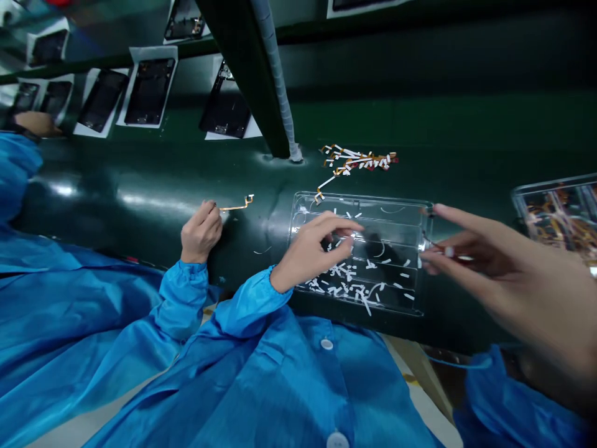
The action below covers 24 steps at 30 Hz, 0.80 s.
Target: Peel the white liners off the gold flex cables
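Observation:
My left hand reaches into a clear plastic tray on the dark green belt, thumb and fingertips pinched together over the white paper strips scattered in it. I cannot make out anything between those fingers. My right hand hovers close to the camera at the tray's right edge. Its thumb and middle finger pinch a small white strip, and the index finger points left. A pile of orange flex cables with white tabs lies just beyond the tray.
A co-worker's hand on the left holds one orange flex cable over the belt. Phone frames on white sheets line the far side. A dark post with a wrapped hose stands mid-belt. A second tray of cables sits at right.

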{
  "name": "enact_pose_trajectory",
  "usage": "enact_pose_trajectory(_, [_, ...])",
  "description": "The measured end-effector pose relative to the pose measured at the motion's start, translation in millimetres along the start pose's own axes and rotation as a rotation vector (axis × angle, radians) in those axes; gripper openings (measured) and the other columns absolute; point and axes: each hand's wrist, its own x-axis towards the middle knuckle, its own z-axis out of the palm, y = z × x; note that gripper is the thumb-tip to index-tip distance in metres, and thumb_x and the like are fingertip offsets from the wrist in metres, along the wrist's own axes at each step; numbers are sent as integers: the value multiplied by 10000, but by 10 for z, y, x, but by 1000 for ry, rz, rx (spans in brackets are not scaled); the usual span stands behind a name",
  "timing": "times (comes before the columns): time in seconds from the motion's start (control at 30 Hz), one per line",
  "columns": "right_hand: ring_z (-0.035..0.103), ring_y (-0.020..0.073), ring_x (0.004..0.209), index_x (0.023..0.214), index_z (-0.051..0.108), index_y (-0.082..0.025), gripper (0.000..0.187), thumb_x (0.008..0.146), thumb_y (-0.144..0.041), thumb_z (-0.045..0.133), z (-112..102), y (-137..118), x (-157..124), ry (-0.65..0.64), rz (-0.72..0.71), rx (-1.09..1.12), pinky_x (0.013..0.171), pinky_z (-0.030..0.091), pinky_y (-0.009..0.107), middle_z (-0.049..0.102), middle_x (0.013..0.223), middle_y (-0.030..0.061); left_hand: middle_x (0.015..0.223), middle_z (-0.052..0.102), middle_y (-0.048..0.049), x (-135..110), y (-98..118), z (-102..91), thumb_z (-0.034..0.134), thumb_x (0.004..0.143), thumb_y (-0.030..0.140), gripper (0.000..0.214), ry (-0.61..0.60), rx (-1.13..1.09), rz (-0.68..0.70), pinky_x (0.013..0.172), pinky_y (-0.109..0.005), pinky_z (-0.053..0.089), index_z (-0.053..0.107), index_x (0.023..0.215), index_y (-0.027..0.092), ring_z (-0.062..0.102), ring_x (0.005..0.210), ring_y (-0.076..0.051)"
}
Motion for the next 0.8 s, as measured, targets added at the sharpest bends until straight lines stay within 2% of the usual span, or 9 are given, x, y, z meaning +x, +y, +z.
enact_pose_trajectory(0.07, [724, 175, 677, 1518, 504, -382, 632, 922, -522, 661, 101, -77, 71, -98, -109, 33, 597, 592, 267, 755, 859, 0, 1100, 713, -50, 44, 129, 58, 658, 974, 249, 187, -103, -115, 36, 838, -304, 593, 698, 1156, 236, 684, 996, -152])
enact_pose_trajectory(0.13, [727, 169, 672, 1522, 490, -353, 588, 961, -483, 610, 189, -156, 125, -141, -202, 41, 588, 594, 257, 754, 850, -3, 1104, 722, -47, 82, 204, 112, 684, 965, 279, 161, -155, -160, 53, 905, -328, 601, 714, 1114, 227, 693, 1022, -158])
enact_pose_trajectory(0.2, [732, 164, 687, 1513, 492, -326, 540, 990, -438, 572, 241, -217, 153, -159, -261, 31, 602, 599, 248, 759, 875, 5, 1046, 732, -36, 98, 216, 146, 684, 964, 252, 87, -146, -162, 43, 883, -313, 606, 717, 1031, 207, 699, 988, -152])
enact_pose_trajectory(0.27, [724, 156, 679, 1508, 490, -306, 528, 997, -410, 570, 259, -255, 159, -152, -289, 35, 627, 603, 242, 750, 875, 7, 967, 732, -30, 90, 189, 161, 676, 959, 208, 28, -107, -136, 29, 786, -290, 605, 698, 951, 192, 692, 914, -145])
enact_pose_trajectory(0.4, [707, 145, 662, 1516, 473, -286, 534, 1002, -382, 579, 251, -267, 154, -151, -300, 46, 645, 597, 241, 730, 847, -1, 907, 715, -26, 48, 140, 178, 674, 938, 194, 23, -51, -38, 18, 703, -304, 595, 653, 944, 201, 667, 820, -145])
enact_pose_trajectory(0.53, [737, 181, 721, 1514, 482, -305, 524, 1010, -424, 561, 236, -248, 161, -185, -320, 17, 622, 584, 268, 760, 892, 10, 1003, 720, -17, 38, 141, 202, 667, 943, 231, 114, -95, -35, -25, 691, -298, 596, 652, 1056, 236, 676, 826, -142])
enact_pose_trajectory(0.67, [754, 207, 745, 1408, 593, -311, 422, 1007, -435, 566, 208, -239, 159, -161, -277, 25, 662, 595, 296, 784, 931, 24, 950, 713, -28, 47, 128, 215, 660, 950, 248, 62, -70, -63, -24, 724, -309, 591, 686, 998, 219, 672, 815, -147])
enact_pose_trajectory(0.8, [757, 203, 778, 1304, 658, -296, 323, 1001, -384, 589, 224, -232, 139, -98, -240, -22, 696, 586, 291, 792, 996, 25, 922, 694, -14, 38, 107, 227, 662, 946, 273, 101, -26, -46, -38, 729, -271, 560, 703, 994, 193, 658, 779, -113])
